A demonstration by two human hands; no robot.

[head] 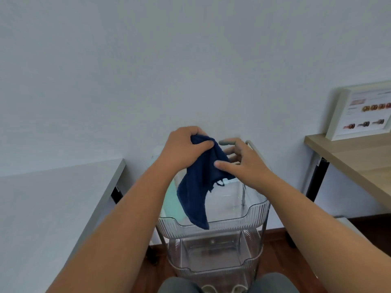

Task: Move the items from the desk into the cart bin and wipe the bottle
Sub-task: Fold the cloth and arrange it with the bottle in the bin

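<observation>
A dark blue cloth [196, 197] hangs over the clear top bin [254, 210] of a see-through cart. My left hand [184, 149] is closed on the cloth's upper corner. Beside it, my right hand [247, 163] presses its thumb on the cloth's front, with its fingers spread behind the fabric. A pale green item [170, 199] lies inside the bin at its left side. A light blue edge [229, 182] peeks out under the cloth. No bottle is visible.
A grey desk [53, 197] stands on the left and a wooden desk [349, 157] on the right, with a white framed picture [364, 111] leaning on the wall. The cart's lower bin [211, 254] sits beneath, and its metal handle [252, 145] rises behind my right hand.
</observation>
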